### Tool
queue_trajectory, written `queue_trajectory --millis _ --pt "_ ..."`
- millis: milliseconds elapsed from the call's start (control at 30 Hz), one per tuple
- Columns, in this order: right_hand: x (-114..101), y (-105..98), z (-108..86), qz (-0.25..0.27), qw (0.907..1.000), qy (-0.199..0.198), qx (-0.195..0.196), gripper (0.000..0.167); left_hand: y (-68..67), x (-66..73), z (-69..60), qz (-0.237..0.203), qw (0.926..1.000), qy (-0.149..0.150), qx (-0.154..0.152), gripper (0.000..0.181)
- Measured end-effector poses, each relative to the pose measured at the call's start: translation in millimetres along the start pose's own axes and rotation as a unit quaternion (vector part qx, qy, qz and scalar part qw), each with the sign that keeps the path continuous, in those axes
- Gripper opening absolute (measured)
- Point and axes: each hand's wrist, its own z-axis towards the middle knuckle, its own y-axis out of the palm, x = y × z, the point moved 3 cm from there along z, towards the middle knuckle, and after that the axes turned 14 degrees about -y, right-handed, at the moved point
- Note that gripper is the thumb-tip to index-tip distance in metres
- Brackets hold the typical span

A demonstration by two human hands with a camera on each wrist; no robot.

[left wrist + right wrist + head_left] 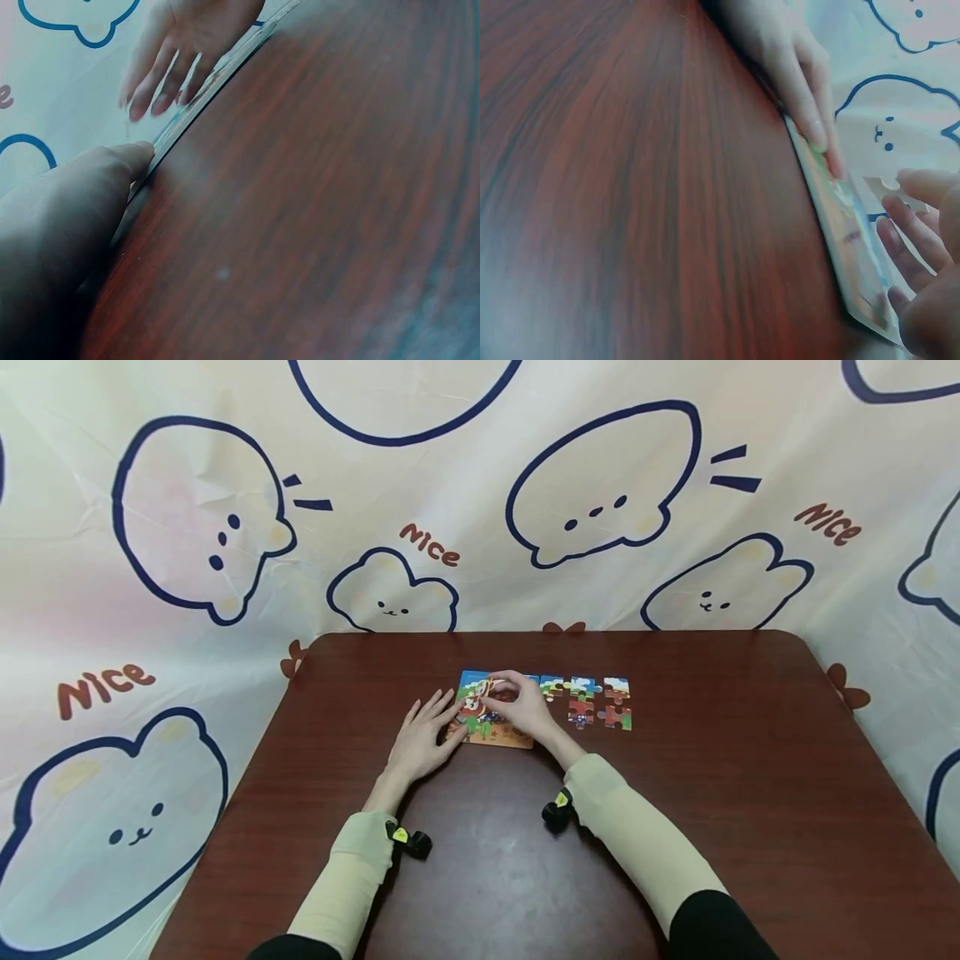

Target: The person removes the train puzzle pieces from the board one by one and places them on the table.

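A colourful jigsaw puzzle board lies flat toward the far side of the brown table. My left hand rests at the board's left edge with its fingers spread and extended; in the left wrist view its thumb touches the board's rim. Over the board's right part hovers my right hand. Its thumb and index finger pinch a puzzle piece, whose curved cut-out shows in the right wrist view. That hand hides part of the picture beneath it.
Several loose pieces lie right of the board, among them a sky-coloured piece, a red piece and a corner-like piece. The table reaches back to a cartoon-printed curtain.
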Motion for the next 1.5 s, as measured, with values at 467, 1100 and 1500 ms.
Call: queue_trajectory --millis 467,1100,1500 --pt "-1 -63 -35.0 -0.059 0.9982 -0.007 -0.012 0.045 -0.1 0.0 -2.1 -0.002 1.0 -0.004 0.005 0.067" --pt "6 -100 -61.5 -0.164 0.9855 -0.014 -0.042 0.045 0.4 -0.3 -1.8 -0.002 1.0 -0.006 0.002 0.067" --pt "9 -104 -57.9 -0.332 0.9363 -0.068 -0.092 0.048 0.7 -0.4 -1.7 -0.005 0.9999 -0.009 0.005 0.067"
